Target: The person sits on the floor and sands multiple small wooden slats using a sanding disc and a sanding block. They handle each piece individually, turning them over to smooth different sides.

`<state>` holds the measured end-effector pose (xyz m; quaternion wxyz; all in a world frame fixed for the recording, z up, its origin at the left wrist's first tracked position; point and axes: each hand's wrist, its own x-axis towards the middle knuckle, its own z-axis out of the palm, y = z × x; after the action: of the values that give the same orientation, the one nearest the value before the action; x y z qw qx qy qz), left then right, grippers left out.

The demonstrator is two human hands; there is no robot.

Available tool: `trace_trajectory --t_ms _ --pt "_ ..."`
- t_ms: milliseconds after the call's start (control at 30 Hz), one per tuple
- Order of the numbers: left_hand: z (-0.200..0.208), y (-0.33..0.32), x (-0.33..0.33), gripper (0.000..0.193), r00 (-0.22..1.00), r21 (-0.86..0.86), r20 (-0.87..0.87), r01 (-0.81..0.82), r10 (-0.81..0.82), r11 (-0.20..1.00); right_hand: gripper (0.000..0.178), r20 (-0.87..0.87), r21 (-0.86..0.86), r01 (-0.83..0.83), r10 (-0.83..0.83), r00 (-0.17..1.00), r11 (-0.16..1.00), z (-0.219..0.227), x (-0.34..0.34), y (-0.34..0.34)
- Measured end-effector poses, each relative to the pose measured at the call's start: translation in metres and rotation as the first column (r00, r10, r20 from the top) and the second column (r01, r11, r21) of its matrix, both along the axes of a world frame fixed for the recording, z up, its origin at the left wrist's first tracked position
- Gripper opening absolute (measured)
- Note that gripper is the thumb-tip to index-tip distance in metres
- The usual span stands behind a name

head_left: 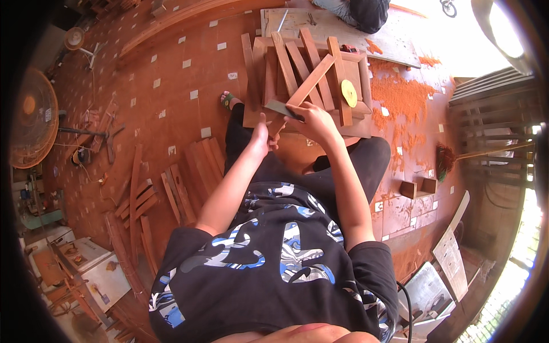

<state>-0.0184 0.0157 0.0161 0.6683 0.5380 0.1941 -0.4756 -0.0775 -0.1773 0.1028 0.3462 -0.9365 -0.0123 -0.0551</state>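
Red-brown tiled floor (194,123), brown framed wooden panel (364,86) ahead, now the slim brown wooden strip (311,80) over it, lengthwise slanting away rightward, left fingers (274,138) gripping its near end, right fingers (302,110) clutching a flat grey blade (277,107)

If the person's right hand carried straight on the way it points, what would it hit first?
The right hand, holding a flat metal blade, would most likely meet the slanting wooden strip right in front of it; whether any gap separates them is hard to judge from this view.
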Motion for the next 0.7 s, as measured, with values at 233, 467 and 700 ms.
trace_trajectory --t_ms 233,467,700 --pt "-0.005 0.018 0.019 0.041 0.994 0.074 -0.02 -0.107 0.109 0.991 0.044 -0.376 0.146 0.057 0.002 0.927 0.988 -0.006 0.007 0.014" --pt "0.006 0.007 0.012 0.034 0.986 0.109 0.049 -0.166 0.161 0.98 0.032 -0.033 -0.079 0.494 -0.498 0.867 0.866 -0.027 0.041 -0.052" --pt "-0.001 0.003 0.012 0.027 0.949 0.09 0.166 -0.284 0.267 0.954 0.048 -0.083 -0.514 0.223 -0.307 0.948 0.829 -0.061 0.017 0.016"
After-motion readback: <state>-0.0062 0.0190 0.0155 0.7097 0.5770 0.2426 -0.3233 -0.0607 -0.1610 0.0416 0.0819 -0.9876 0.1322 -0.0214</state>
